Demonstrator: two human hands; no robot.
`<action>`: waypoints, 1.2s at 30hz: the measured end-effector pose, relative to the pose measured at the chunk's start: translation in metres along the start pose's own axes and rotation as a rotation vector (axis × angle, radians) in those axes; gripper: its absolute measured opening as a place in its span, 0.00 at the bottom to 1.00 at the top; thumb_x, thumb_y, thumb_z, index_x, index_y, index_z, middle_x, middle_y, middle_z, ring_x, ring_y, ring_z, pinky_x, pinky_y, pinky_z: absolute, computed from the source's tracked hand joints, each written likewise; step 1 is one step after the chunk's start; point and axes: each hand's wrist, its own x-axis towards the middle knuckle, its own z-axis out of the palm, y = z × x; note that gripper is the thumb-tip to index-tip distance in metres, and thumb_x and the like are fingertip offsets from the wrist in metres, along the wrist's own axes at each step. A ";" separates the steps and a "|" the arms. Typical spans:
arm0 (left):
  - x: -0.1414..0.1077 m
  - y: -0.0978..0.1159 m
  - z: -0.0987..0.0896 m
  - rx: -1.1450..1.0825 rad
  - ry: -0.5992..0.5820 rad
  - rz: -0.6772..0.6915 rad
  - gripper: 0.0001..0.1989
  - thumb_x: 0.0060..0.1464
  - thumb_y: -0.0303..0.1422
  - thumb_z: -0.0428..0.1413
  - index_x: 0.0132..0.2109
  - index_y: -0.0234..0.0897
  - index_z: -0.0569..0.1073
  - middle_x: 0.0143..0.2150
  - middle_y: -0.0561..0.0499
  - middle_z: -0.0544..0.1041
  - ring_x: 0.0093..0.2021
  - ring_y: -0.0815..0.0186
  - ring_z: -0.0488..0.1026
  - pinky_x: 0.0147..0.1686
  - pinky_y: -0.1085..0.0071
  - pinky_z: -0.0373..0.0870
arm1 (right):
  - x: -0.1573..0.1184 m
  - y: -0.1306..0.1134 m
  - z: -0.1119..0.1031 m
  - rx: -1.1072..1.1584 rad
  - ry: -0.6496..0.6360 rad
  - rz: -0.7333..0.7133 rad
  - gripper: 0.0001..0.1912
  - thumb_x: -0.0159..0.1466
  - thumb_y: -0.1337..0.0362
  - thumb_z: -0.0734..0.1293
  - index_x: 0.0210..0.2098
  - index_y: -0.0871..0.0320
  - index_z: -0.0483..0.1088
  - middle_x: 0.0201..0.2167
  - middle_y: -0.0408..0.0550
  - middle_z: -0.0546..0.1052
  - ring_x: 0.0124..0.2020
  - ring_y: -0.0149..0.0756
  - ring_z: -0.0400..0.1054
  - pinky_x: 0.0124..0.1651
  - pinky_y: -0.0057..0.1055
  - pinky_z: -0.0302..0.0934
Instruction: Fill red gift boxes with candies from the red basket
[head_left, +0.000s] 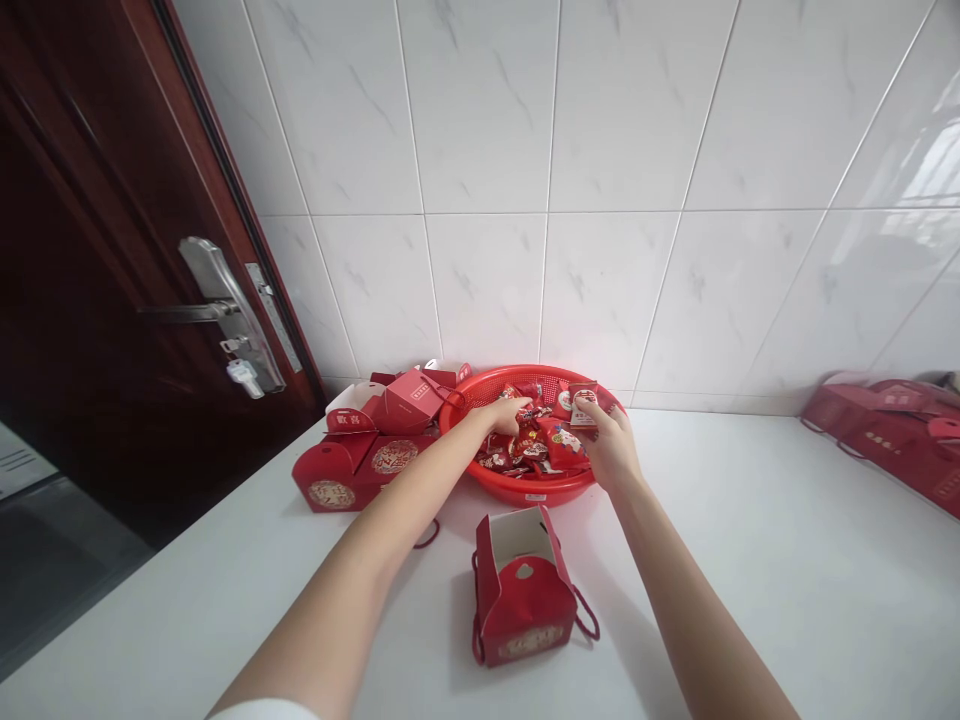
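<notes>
At the table's back edge, the right hand pinches a candy packet over the red basket. The left hand reaches among wrapped candies; its grip I cannot tell. One open gift box stands in front.

Wears white, seen only as a curved sleeve edge on the left arm. Bare from there to the left hand, and along the right forearm to the right hand. Slim, tapering toward both wrists.
</notes>
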 end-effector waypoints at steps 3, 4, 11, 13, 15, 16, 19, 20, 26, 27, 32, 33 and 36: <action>0.003 0.001 0.003 -0.018 -0.049 -0.013 0.47 0.31 0.18 0.60 0.63 0.43 0.67 0.66 0.40 0.70 0.63 0.48 0.69 0.52 0.66 0.71 | 0.000 0.001 -0.001 -0.011 -0.009 -0.007 0.12 0.49 0.61 0.77 0.29 0.56 0.73 0.29 0.43 0.80 0.33 0.37 0.75 0.34 0.30 0.72; 0.003 0.001 0.003 -0.030 -0.052 -0.018 0.46 0.31 0.18 0.59 0.63 0.43 0.67 0.66 0.40 0.70 0.63 0.48 0.70 0.51 0.67 0.71 | 0.001 0.001 -0.001 -0.012 -0.010 -0.007 0.12 0.48 0.61 0.77 0.29 0.56 0.73 0.29 0.43 0.80 0.33 0.36 0.75 0.34 0.30 0.72; 0.001 -0.003 -0.013 -0.257 0.054 -0.042 0.49 0.35 0.19 0.63 0.67 0.34 0.61 0.48 0.41 0.82 0.48 0.54 0.79 0.43 0.68 0.74 | 0.000 0.000 0.000 -0.007 0.016 0.004 0.12 0.48 0.61 0.77 0.29 0.56 0.73 0.29 0.43 0.79 0.32 0.34 0.74 0.33 0.28 0.71; -0.001 -0.004 -0.018 -0.347 0.092 -0.030 0.48 0.39 0.20 0.64 0.69 0.31 0.58 0.40 0.45 0.83 0.44 0.56 0.80 0.42 0.67 0.74 | 0.000 0.000 0.001 -0.009 0.016 0.011 0.12 0.48 0.61 0.77 0.30 0.56 0.74 0.29 0.43 0.80 0.32 0.34 0.74 0.33 0.28 0.72; -0.003 -0.004 -0.021 -0.421 0.126 -0.011 0.46 0.41 0.23 0.66 0.68 0.32 0.60 0.36 0.47 0.83 0.40 0.59 0.81 0.43 0.66 0.74 | 0.000 0.000 0.001 -0.009 0.011 0.015 0.12 0.48 0.61 0.77 0.31 0.56 0.74 0.29 0.44 0.80 0.32 0.35 0.74 0.33 0.30 0.72; -0.004 -0.004 -0.022 -0.450 0.141 -0.001 0.44 0.42 0.24 0.67 0.67 0.33 0.62 0.35 0.48 0.83 0.39 0.60 0.80 0.43 0.65 0.74 | 0.000 0.000 0.001 -0.009 0.009 0.014 0.12 0.48 0.61 0.77 0.30 0.56 0.74 0.29 0.43 0.80 0.32 0.35 0.74 0.33 0.30 0.72; -0.005 -0.004 -0.024 -0.512 0.174 0.013 0.39 0.44 0.25 0.66 0.64 0.35 0.65 0.35 0.48 0.83 0.36 0.63 0.80 0.43 0.66 0.73 | 0.000 0.000 0.000 -0.013 0.002 0.004 0.12 0.48 0.61 0.77 0.29 0.56 0.74 0.29 0.44 0.80 0.32 0.35 0.74 0.34 0.30 0.72; -0.005 -0.003 -0.024 -0.524 0.180 0.012 0.37 0.44 0.25 0.65 0.63 0.35 0.66 0.35 0.49 0.83 0.36 0.63 0.80 0.42 0.66 0.73 | 0.000 0.000 0.000 -0.015 -0.001 0.001 0.12 0.48 0.61 0.77 0.29 0.56 0.74 0.29 0.44 0.80 0.33 0.36 0.74 0.35 0.30 0.73; -0.005 -0.001 -0.022 -0.504 0.195 -0.042 0.30 0.43 0.22 0.62 0.56 0.35 0.71 0.31 0.52 0.80 0.33 0.65 0.77 0.35 0.71 0.71 | 0.001 0.000 0.000 -0.004 -0.004 -0.002 0.12 0.47 0.61 0.77 0.29 0.56 0.74 0.30 0.43 0.80 0.33 0.35 0.74 0.34 0.30 0.72; -0.005 -0.001 -0.021 -0.489 0.196 -0.055 0.27 0.42 0.22 0.61 0.53 0.35 0.72 0.30 0.53 0.79 0.32 0.65 0.76 0.34 0.71 0.71 | 0.001 0.000 0.000 -0.004 -0.003 0.000 0.13 0.47 0.61 0.78 0.29 0.56 0.74 0.30 0.43 0.80 0.33 0.36 0.74 0.35 0.30 0.72; -0.008 0.002 -0.019 -0.399 0.160 -0.101 0.07 0.43 0.25 0.58 0.34 0.37 0.74 0.23 0.57 0.72 0.27 0.67 0.71 0.27 0.73 0.64 | 0.002 0.002 0.000 -0.005 0.007 0.004 0.13 0.47 0.61 0.78 0.29 0.56 0.74 0.28 0.43 0.80 0.33 0.35 0.74 0.33 0.30 0.72; -0.010 0.002 -0.019 -0.380 0.137 -0.107 0.04 0.42 0.26 0.58 0.29 0.38 0.73 0.22 0.57 0.71 0.26 0.67 0.70 0.26 0.73 0.63 | 0.002 0.002 0.000 -0.005 0.004 0.002 0.12 0.47 0.61 0.77 0.29 0.56 0.74 0.28 0.43 0.80 0.33 0.35 0.74 0.33 0.29 0.72; -0.013 0.001 -0.020 -0.326 0.077 -0.127 0.06 0.37 0.25 0.61 0.23 0.38 0.71 0.21 0.57 0.71 0.26 0.66 0.69 0.26 0.72 0.62 | 0.002 0.002 0.000 -0.004 0.004 -0.002 0.12 0.47 0.62 0.77 0.28 0.56 0.74 0.28 0.42 0.79 0.33 0.35 0.74 0.33 0.28 0.72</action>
